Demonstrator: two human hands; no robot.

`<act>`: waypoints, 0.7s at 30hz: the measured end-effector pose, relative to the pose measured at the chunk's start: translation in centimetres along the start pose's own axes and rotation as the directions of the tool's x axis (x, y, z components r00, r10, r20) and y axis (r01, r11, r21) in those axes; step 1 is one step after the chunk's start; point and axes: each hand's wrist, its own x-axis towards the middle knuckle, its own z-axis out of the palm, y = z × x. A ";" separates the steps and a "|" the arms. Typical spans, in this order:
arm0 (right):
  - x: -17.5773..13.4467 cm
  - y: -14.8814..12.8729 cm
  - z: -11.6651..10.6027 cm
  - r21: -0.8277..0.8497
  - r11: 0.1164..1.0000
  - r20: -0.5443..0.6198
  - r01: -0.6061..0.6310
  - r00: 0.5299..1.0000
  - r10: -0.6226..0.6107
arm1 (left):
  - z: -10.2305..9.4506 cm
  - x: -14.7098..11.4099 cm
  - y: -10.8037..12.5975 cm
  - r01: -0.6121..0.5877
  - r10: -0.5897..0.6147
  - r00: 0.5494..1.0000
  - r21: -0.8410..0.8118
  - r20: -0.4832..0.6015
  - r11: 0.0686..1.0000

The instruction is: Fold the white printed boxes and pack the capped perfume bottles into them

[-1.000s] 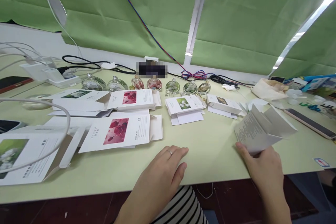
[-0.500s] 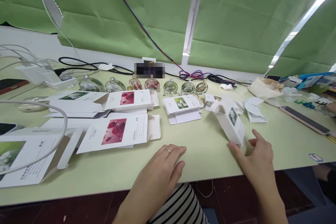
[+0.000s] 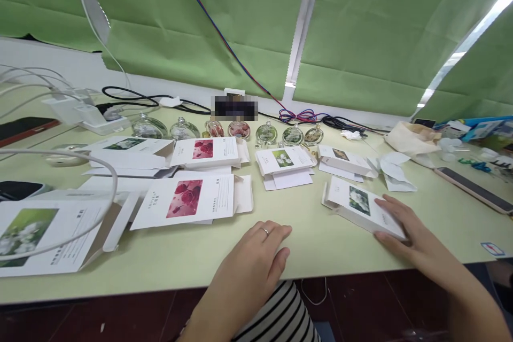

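Note:
A white perfume box with a white-flower picture (image 3: 359, 200) lies flat on the table at the right. My right hand (image 3: 412, 232) has it by its right end, thumb along the near side and fingers over the far edge. My left hand (image 3: 256, 254), wearing a ring, rests at the front edge of the table. Its thumb stands apart from its loosely bent fingers, and it holds nothing. Just beyond lie a white box with a green picture (image 3: 284, 158) and another with a brownish picture (image 3: 340, 154).
Round glass perfume bottles (image 3: 266, 132) stand in a row at the back. White boxes with rose pictures (image 3: 184, 197) lie left, near a looping white cable (image 3: 114, 181). A phone (image 3: 476, 189), a cloth bag (image 3: 412, 139) and crumpled paper (image 3: 395, 171) are at the right.
The white-flower box has gone from tilted up on its end to lying flat. My right hand has moved right and closed on its end. My left hand stays at the table edge.

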 end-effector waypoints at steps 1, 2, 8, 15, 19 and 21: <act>-0.4 1.2 -0.5 -0.021 1.000 0.009 -0.010 1.000 0.010 | 0.0 0.0 0.0 -0.003 0.003 1.000 -0.001 -0.004 1.000; -0.6 2.1 -1.0 -0.048 0.999 0.017 -0.019 1.000 0.020 | 0.1 0.0 0.0 -0.005 0.005 1.000 -0.004 -0.008 1.000; 2.1 -2.7 -5.4 -0.156 0.988 -0.190 -0.021 0.982 -0.009 | 0.1 -0.1 -0.1 0.012 -0.012 1.000 -0.033 -0.006 0.999; 17.8 -14.8 -2.8 -0.072 0.985 -0.225 0.158 0.959 -0.171 | -0.4 0.0 0.3 0.079 -0.072 0.995 -0.119 0.062 0.990; 25.1 -15.4 1.4 -0.100 0.988 -0.100 0.118 0.987 -0.128 | -0.7 -0.2 0.3 0.116 -0.105 0.992 -0.165 0.074 0.979; 26.6 -15.2 2.8 -0.124 0.986 -0.073 0.111 0.990 -0.120 | -0.8 -0.3 0.4 0.131 -0.118 0.990 -0.181 0.081 0.975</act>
